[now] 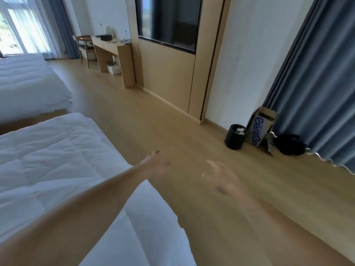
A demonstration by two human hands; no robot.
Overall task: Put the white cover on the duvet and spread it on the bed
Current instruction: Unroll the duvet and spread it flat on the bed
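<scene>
Head view: both bare arms reach forward over the wooden floor (153,116). The left hand (156,164) hangs loose just past the bed's corner, holding nothing. The right hand (221,177), blurred, has its fingers spread and is also empty. The white duvet (57,160) lies rumpled across the near bed (165,227), left of the arms. A black bin (235,136) and a cardboard box (261,127) stand by the wall beside a blue curtain (317,73).

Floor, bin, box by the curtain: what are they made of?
Floor: wood-look planks, likely laminate; pale tan, faint plank lines, soft sheen.
Bin: matte black, maybe plastic; too blurred to tell.
Box: brown cardboard, white printed side, top flaps open.
</scene>
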